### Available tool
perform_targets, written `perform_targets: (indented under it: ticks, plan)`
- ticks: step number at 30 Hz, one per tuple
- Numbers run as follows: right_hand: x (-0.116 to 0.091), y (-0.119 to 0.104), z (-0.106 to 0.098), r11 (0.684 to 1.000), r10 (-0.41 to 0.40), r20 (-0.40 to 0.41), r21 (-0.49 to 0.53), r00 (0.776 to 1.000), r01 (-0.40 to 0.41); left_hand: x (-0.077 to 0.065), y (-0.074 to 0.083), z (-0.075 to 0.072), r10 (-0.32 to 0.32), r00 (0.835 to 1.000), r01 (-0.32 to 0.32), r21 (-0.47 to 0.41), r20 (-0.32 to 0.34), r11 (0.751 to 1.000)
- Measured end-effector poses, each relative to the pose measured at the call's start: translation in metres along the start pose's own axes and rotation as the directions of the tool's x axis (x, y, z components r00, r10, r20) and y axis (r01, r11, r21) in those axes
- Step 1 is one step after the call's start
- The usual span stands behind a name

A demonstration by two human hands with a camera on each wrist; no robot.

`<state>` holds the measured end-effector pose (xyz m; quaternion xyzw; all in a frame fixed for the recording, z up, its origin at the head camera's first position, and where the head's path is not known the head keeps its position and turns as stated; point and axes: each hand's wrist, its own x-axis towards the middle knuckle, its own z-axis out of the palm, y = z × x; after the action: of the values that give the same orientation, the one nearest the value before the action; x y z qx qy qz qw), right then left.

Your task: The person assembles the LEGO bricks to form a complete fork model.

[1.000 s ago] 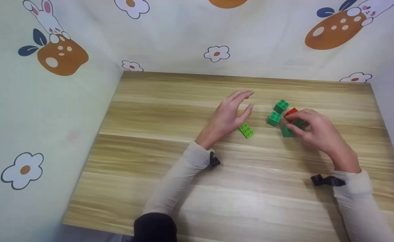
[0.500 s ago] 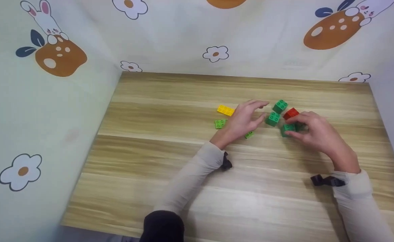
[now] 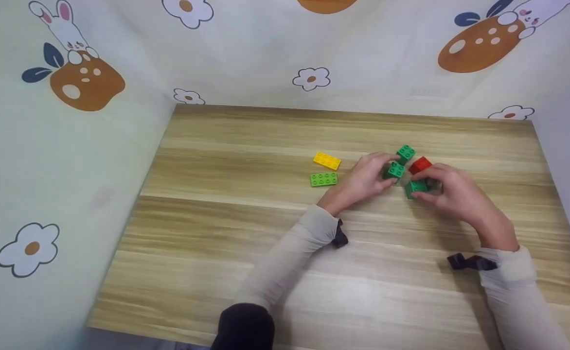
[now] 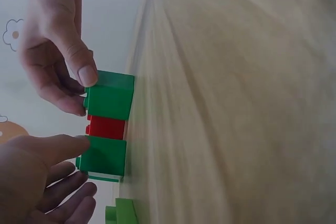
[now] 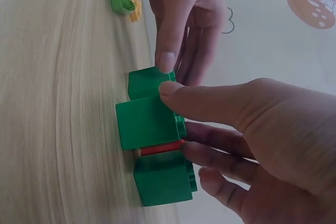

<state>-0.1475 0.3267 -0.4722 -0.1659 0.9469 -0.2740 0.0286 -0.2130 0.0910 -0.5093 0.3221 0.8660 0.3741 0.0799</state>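
Several toy building blocks lie on the table. My left hand (image 3: 363, 182) pinches a green block (image 3: 396, 170) between thumb and fingers; in the left wrist view its thumb lies against that block (image 4: 105, 155). My right hand (image 3: 455, 192) holds another green block (image 3: 416, 187) by its upper part, the thumb at its near edge. Behind that one sits a red block (image 3: 420, 165), which shows as a strip (image 5: 161, 148) in the right wrist view. One more green block (image 5: 164, 180) stands below my right fingers there, mostly hidden from the head view. A further green block (image 3: 405, 153) stands at the back.
A flat yellow brick (image 3: 327, 160) and a flat light-green brick (image 3: 324, 179) lie left of my left hand. The wood-grain table (image 3: 207, 233) meets a patterned cloth wall (image 3: 246, 58) at the back.
My left hand has moved right, from over the flat bricks to the green block, and its fingers have closed round it. The yellow and light-green bricks are uncovered. My right hand has barely moved.
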Motion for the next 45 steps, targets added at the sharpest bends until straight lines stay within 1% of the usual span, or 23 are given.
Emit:
perform_targets:
  ticks: [3,5,9,11,13,16,20,25,29,33,37,39,42,45]
  plan:
    - [0.000,0.000,0.000,1.000,-0.006,0.010,0.012,1.000,0.006,0.002,0.001,0.003,-0.036,0.999,0.035,0.033,0.028,0.999]
    - [-0.001,0.000,0.000,1.000,-0.006,0.014,0.010,1.000,0.006,0.002,0.002,0.004,-0.048,0.998,0.046,0.045,0.036,0.998]
    - [-0.002,0.000,0.000,1.000,-0.006,0.022,-0.005,1.000,0.006,0.002,0.002,0.005,-0.035,0.999,0.034,0.039,0.034,0.999]
    - [-0.002,0.000,0.000,1.000,-0.005,0.031,-0.008,1.000,0.005,0.000,0.002,0.004,-0.020,1.000,0.019,0.032,0.018,0.999]
    - [-0.001,0.000,0.001,1.000,-0.003,0.041,-0.001,0.999,0.003,-0.002,0.001,0.002,0.001,1.000,-0.001,0.019,-0.011,1.000]
    - [-0.001,0.000,0.001,1.000,0.001,0.055,0.012,0.998,-0.002,-0.007,0.000,-0.004,0.032,0.997,-0.033,-0.015,-0.064,0.999]
    - [0.000,0.001,0.001,0.999,0.023,0.079,0.034,0.997,-0.026,-0.015,-0.001,-0.016,0.072,0.989,-0.081,-0.071,-0.130,0.994]
    - [0.000,0.001,0.002,0.995,0.067,0.123,0.071,0.990,-0.076,-0.026,-0.006,-0.030,0.110,0.977,-0.137,-0.143,-0.180,0.980]
    - [-0.001,0.001,0.002,0.990,0.091,0.156,0.095,0.984,-0.106,-0.038,-0.011,-0.040,0.118,0.974,-0.151,-0.169,-0.191,0.974]
    - [-0.002,0.001,0.002,0.989,0.101,0.165,0.092,0.981,-0.117,-0.046,-0.017,-0.049,0.124,0.974,-0.159,-0.182,-0.190,0.970]
    - [-0.001,0.000,0.004,0.990,0.102,0.169,0.083,0.980,-0.117,-0.050,-0.020,-0.057,0.123,0.972,-0.161,-0.184,-0.198,0.970]
    - [0.000,-0.001,0.004,0.990,0.097,0.166,0.085,0.981,-0.112,-0.051,-0.021,-0.060,0.123,0.971,-0.159,-0.168,-0.206,0.973]
    - [0.002,-0.003,0.006,0.993,0.071,0.139,0.082,0.988,-0.083,-0.053,-0.022,-0.063,0.124,0.969,-0.162,-0.167,-0.214,0.973]
    - [0.003,-0.006,0.008,0.995,0.030,0.083,0.091,0.996,-0.037,-0.054,-0.021,-0.066,0.119,0.971,-0.156,-0.173,-0.209,0.972]
